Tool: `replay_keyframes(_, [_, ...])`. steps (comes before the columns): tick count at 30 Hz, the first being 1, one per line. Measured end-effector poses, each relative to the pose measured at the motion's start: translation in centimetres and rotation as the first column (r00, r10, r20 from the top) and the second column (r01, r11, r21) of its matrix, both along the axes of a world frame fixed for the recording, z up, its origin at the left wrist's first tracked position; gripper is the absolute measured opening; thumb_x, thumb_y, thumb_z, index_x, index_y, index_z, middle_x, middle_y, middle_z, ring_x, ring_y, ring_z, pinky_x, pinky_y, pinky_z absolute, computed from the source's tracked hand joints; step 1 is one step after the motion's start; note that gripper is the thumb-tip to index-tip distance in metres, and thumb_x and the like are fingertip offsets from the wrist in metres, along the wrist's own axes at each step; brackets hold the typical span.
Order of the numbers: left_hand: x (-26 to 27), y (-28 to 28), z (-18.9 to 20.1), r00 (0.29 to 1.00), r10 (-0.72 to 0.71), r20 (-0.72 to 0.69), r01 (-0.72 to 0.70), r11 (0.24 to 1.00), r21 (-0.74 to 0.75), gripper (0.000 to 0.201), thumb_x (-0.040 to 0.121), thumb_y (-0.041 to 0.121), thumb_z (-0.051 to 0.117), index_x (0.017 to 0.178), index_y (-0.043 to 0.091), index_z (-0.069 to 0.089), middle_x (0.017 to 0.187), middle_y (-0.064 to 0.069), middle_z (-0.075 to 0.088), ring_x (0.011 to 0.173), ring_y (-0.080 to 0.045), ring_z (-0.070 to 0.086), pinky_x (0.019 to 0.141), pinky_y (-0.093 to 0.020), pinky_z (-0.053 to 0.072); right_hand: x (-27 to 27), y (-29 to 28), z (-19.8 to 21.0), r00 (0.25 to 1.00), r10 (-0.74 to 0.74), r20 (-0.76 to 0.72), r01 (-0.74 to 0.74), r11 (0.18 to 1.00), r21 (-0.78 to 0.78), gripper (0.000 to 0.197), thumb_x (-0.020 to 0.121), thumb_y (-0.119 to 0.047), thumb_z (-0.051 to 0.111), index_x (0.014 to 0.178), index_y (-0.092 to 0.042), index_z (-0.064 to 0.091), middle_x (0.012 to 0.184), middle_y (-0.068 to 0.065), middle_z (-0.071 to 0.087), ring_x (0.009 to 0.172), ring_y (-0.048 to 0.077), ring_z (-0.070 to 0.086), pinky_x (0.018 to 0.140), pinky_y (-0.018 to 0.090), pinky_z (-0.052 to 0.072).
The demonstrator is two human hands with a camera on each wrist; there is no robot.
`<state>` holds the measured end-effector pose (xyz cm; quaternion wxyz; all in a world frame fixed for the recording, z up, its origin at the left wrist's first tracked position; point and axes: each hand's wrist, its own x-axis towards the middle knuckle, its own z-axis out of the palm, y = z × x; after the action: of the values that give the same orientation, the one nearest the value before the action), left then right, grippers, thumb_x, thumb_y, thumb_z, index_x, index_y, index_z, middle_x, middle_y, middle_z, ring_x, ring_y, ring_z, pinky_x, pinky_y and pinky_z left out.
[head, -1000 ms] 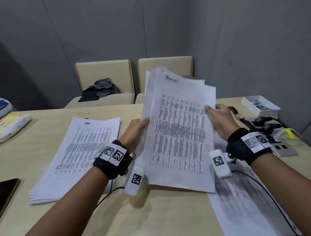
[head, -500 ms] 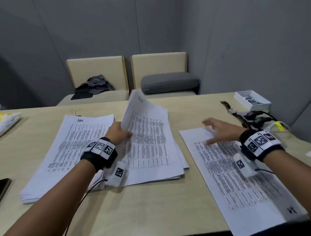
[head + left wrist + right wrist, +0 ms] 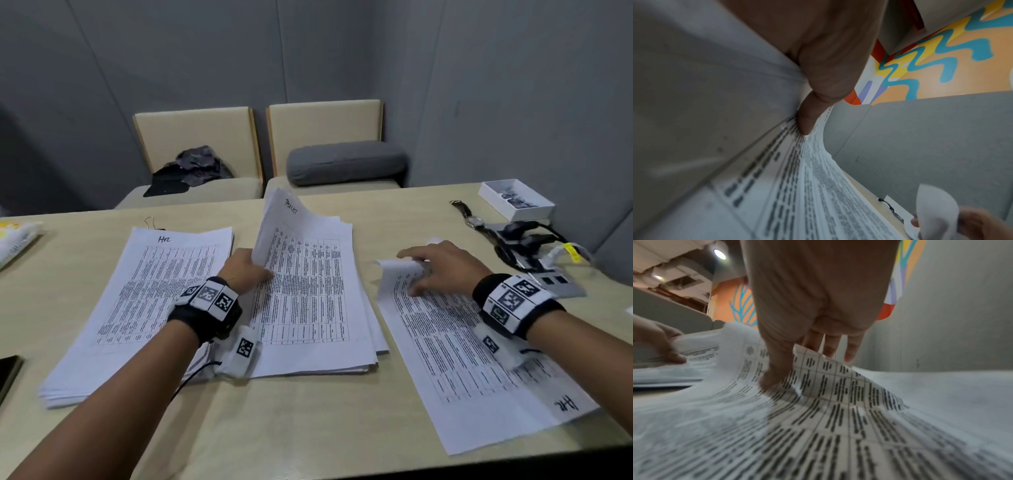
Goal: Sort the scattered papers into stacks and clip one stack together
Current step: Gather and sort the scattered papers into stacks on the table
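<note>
Three lots of printed paper lie on the table. The left stack is marked "HR". My left hand holds the left edge of the middle stack, its top sheets marked "Task list" and lifted at the far left corner; the thumb presses on the printed side. On the right lie sheets marked "HR" at the near end. My right hand pinches their curled far end, thumb on top and fingers behind the curl.
A white box with dark clips stands at the back right, beside a wristwatch and a black device with cables. A wire clip lies past the left stack. A dark phone sits at the left edge. Two chairs stand behind the table.
The stack held up by both hands came down flat in the middle. My right hand let go, moved right and lifted the far end of the right sheets.
</note>
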<state>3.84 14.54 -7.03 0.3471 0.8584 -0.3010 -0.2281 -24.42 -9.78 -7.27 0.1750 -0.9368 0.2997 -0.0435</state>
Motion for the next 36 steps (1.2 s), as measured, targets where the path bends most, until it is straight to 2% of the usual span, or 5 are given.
replay_keyframes(9, [-1.6,0.3,1.5,0.991,-0.110,0.077,0.120,0.983,-0.141,0.020,0.087,0.012,0.067,0.101,-0.002,0.063,0.091,-0.021,0.067,0.071,-0.027,0.063,0.069,-0.046,0.058,1.8,1.6,5.7,0.905,0.128,0.405,-0.128,0.991,-0.026,0.030,0.067,-0.027,0.089,0.094,-0.026,0.076,0.097,0.001,0.073,0.092,0.021,0.066,0.085,0.035,0.050])
replay_keyframes(14, [-4.8,-0.4,2.9,0.969,-0.243,0.043,0.246,0.934,-0.260,0.006,0.089,0.007,0.062,0.091,0.003,0.066,0.076,-0.006,0.065,0.062,-0.018,0.059,0.056,-0.028,0.049,5.6,2.5,6.6,0.843,0.260,0.471,-0.222,0.966,-0.135,0.055,0.067,-0.026,0.089,0.117,-0.013,0.070,0.128,0.009,0.064,0.119,0.026,0.057,0.103,0.046,0.045])
replay_keyframes(21, [-7.8,-2.0,1.0,0.955,-0.209,-0.209,0.097,0.890,-0.447,0.050,0.088,0.053,0.060,0.109,0.008,0.070,0.106,-0.009,0.074,0.097,-0.023,0.071,0.085,-0.039,0.057,10.5,5.2,1.6,0.953,-0.209,0.221,0.205,0.978,0.039,0.116,0.064,-0.075,0.071,0.153,-0.029,0.012,0.163,0.008,-0.003,0.149,0.038,0.003,0.116,0.062,0.018])
replay_keyframes(29, [-7.0,-1.1,2.3,0.990,-0.087,-0.115,0.009,0.833,-0.554,0.025,0.083,0.005,0.072,0.106,-0.004,0.065,0.087,-0.006,0.071,0.068,-0.005,0.071,0.059,-0.016,0.055,9.7,4.9,2.4,0.767,-0.506,0.395,0.358,0.848,0.391,0.111,0.073,-0.068,0.069,0.154,-0.013,0.016,0.158,0.015,0.022,0.143,0.034,0.032,0.116,0.049,0.030])
replay_keyframes(36, [-5.1,0.0,11.5,0.996,-0.080,0.044,0.083,0.585,-0.807,0.015,0.084,0.013,0.074,0.097,0.019,0.070,0.100,-0.009,0.074,0.093,-0.023,0.073,0.080,-0.045,0.060,6.8,6.0,12.9,0.487,-0.241,0.840,-0.284,0.865,0.413,0.043,0.080,-0.025,0.080,0.116,-0.008,0.066,0.114,0.005,0.072,0.106,0.017,0.071,0.096,0.042,0.056])
